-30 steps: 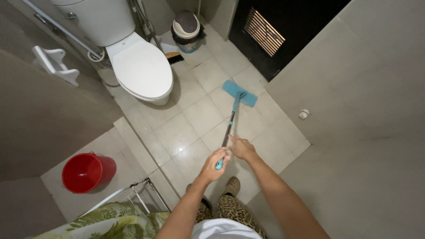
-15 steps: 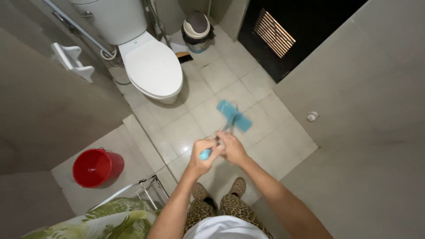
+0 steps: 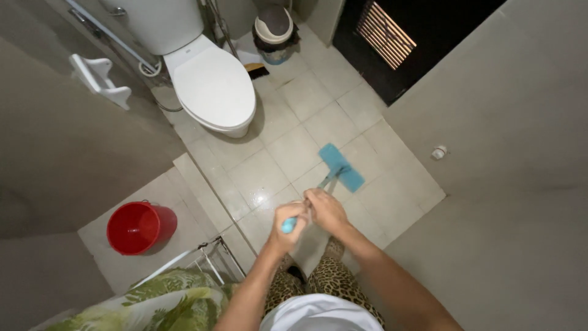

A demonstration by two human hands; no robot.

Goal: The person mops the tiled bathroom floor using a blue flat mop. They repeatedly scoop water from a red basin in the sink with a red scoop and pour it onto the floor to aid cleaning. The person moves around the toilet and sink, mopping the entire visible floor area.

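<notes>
A mop with a flat blue head (image 3: 341, 167) rests on the tiled floor (image 3: 282, 159) in front of me. My left hand (image 3: 286, 225) is wrapped around the light blue end of the mop handle. My right hand (image 3: 326, 210) grips the handle just below it, closer to the mop head. The short visible stretch of handle slants from my hands down to the head. My legs in leopard-print trousers show below my arms.
A white toilet (image 3: 211, 86) with its lid down stands at the upper left. A small lidded bin (image 3: 274, 26) and a brush sit behind it. A red bucket (image 3: 139, 227) stands on a raised floor section at left. A metal rack (image 3: 208, 260) and leaf-patterned cloth (image 3: 153, 303) are at the bottom left. A dark door (image 3: 404, 43) is at top right.
The mop head has been drawn back toward me across the tiles, and my hands have pulled in closer to my body. The view has shifted slightly.
</notes>
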